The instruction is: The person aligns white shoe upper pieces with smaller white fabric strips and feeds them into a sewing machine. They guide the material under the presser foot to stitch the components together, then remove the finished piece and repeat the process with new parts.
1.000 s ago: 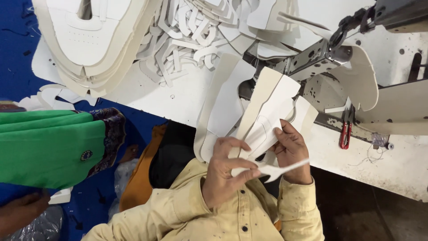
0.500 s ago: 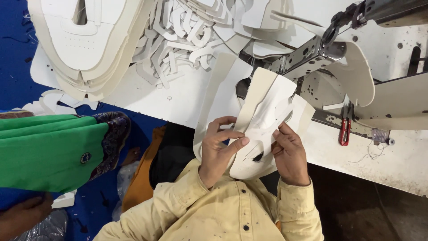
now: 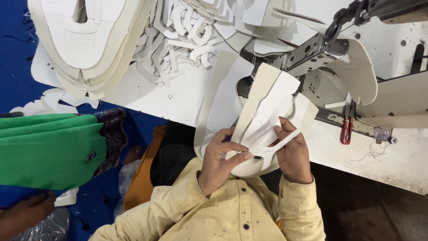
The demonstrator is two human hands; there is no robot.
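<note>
My left hand (image 3: 219, 157) and my right hand (image 3: 292, 151) together hold a white cut shoe-upper piece (image 3: 266, 107) upright in front of my yellow shirt (image 3: 240, 209). A thin white strip (image 3: 285, 142) lies across the lower part of the piece, pinched between my left thumb and my right fingers. A second white curved piece (image 3: 221, 100) leans just behind my left hand. The top of the held piece reaches up to the sewing machine's metal arm (image 3: 307, 56).
A stack of white upper pieces (image 3: 84, 44) and a heap of cut white strips (image 3: 178, 40) lie on the white table (image 3: 392, 156). Red thread snips (image 3: 347, 130) rest at right. At left are another person's green garment (image 3: 49, 149) and hand (image 3: 24, 214).
My hands have shifted on the white piece: the left hand moved from covering it to gripping its lower left edge, and the thin strip now lies pinched across it.
</note>
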